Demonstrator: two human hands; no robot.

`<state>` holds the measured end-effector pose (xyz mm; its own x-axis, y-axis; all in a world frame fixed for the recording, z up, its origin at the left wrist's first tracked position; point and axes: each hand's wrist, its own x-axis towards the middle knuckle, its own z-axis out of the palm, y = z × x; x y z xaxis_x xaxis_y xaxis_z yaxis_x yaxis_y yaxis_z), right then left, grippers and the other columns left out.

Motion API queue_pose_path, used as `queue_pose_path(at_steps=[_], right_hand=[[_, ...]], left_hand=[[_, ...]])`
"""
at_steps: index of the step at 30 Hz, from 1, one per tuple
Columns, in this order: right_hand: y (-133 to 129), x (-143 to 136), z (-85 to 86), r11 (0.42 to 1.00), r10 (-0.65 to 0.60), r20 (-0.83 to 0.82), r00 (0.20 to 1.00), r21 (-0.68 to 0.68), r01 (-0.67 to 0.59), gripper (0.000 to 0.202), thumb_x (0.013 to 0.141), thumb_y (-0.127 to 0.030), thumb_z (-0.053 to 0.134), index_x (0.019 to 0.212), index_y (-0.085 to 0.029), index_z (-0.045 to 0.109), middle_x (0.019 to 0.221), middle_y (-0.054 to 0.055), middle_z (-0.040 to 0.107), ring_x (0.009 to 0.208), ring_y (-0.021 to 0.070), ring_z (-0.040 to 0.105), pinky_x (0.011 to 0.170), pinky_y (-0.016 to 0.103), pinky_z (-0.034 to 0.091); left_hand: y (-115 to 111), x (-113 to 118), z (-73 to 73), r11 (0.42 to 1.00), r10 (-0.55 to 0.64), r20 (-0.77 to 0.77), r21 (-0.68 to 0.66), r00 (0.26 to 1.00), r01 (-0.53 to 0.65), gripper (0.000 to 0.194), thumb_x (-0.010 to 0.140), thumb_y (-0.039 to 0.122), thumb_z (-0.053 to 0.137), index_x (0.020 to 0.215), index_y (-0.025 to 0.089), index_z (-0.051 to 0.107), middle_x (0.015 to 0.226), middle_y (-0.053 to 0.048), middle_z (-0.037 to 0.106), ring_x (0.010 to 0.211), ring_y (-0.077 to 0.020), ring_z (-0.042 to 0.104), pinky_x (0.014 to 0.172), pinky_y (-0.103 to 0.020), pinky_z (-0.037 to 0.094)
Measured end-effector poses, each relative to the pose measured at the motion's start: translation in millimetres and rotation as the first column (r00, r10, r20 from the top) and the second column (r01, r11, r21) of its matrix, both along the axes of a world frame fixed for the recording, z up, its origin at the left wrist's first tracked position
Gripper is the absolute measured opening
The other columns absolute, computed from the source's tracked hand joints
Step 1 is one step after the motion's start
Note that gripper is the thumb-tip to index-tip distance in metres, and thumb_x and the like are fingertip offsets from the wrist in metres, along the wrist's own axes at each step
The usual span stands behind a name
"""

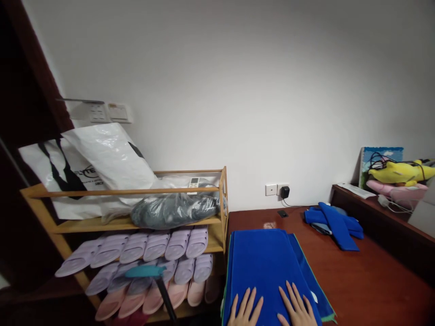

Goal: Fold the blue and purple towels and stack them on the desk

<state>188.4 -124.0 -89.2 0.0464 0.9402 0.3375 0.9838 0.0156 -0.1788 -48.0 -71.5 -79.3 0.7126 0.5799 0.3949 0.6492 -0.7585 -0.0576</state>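
A stack of blue cloths [261,258], flat and layered with green edging, lies at the front of the reddish-brown table [384,285]. Fingers spread, my left hand [245,310] rests on the lower part of the top cloth. My right hand [296,305] lies flat on the same cloth, a little to the right, fingers also apart. A small white tag shows beside the right hand, on the lower layer. Farther back on the table is a loose heap of folded blue cloth [336,224]. The wrists are cut off by the frame's bottom edge.
On the left stands a wooden shoe rack [222,217] with rows of purple slippers [156,244] and pink slippers [156,299]. White bags [112,158] sit on its top. A black plug [284,192] is in the wall socket. At the right, a raised shelf bears a yellow plush toy [401,172].
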Motion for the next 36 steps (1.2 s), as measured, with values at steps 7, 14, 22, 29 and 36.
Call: queue_pose_path(at_steps=[7,14,22,29,36], right_hand=[[51.5,16.0,48.2,0.994,0.112,-0.032,0.993,-0.013,-0.112,0.055,0.09,-0.053,0.03,0.141,-0.034,0.023,0.148,0.002,0.028,0.136,0.0237,0.025,0.106,0.05,0.033],[33.8,-3.6,27.9,1.0,0.02,-0.015,1.0,0.009,-0.02,0.055,0.088,-0.056,0.033,0.139,-0.036,0.032,0.146,0.002,0.033,0.135,0.0304,0.026,0.1,0.056,0.036],[71.8,2.0,38.2,0.995,0.046,-0.117,0.992,-0.088,-0.056,0.057,0.089,-0.058,0.026,0.141,-0.036,0.025,0.15,0.001,0.026,0.139,0.0254,0.016,0.107,0.053,0.027],[100.9,29.9,54.6,0.95,0.135,-0.293,0.947,-0.232,-0.207,0.057,0.088,-0.059,0.025,0.14,-0.036,0.03,0.15,0.0,0.026,0.14,0.021,0.015,0.11,0.048,0.022],[106.7,161.0,49.7,0.947,-0.249,-0.244,0.937,-0.266,0.182,0.053,0.085,-0.062,0.025,0.128,-0.04,0.047,0.152,-0.003,0.022,0.14,0.0205,0.016,0.108,0.051,0.022]], left_hand=[[29.4,21.2,66.1,0.954,0.143,-0.032,-0.263,0.989,-0.146,0.062,0.092,0.037,0.04,0.144,0.036,0.008,0.152,0.0,0.016,0.138,-0.026,0.021,0.108,-0.054,0.027],[24.6,29.6,55.3,0.91,0.291,-0.035,-0.298,0.956,-0.288,0.059,0.091,0.029,0.039,0.145,0.034,0.014,0.152,-0.001,0.016,0.139,-0.0292,0.015,0.109,-0.058,0.023],[68.7,24.0,65.4,0.897,0.211,-0.037,-0.39,0.977,-0.209,0.06,0.092,0.055,0.023,0.145,0.03,0.01,0.153,-0.001,0.012,0.14,-0.0273,0.008,0.111,-0.057,0.015],[102.8,29.5,62.5,0.879,0.26,-0.095,-0.388,0.961,-0.276,0.058,0.092,0.053,0.025,0.145,0.029,0.016,0.153,0.0,0.015,0.14,-0.0257,0.009,0.112,-0.056,0.013],[103.6,29.1,56.1,0.911,0.269,-0.024,-0.316,0.963,-0.263,0.053,0.094,0.052,0.019,0.144,0.035,0.015,0.153,0.002,0.018,0.14,-0.0228,0.013,0.111,-0.053,0.015]])
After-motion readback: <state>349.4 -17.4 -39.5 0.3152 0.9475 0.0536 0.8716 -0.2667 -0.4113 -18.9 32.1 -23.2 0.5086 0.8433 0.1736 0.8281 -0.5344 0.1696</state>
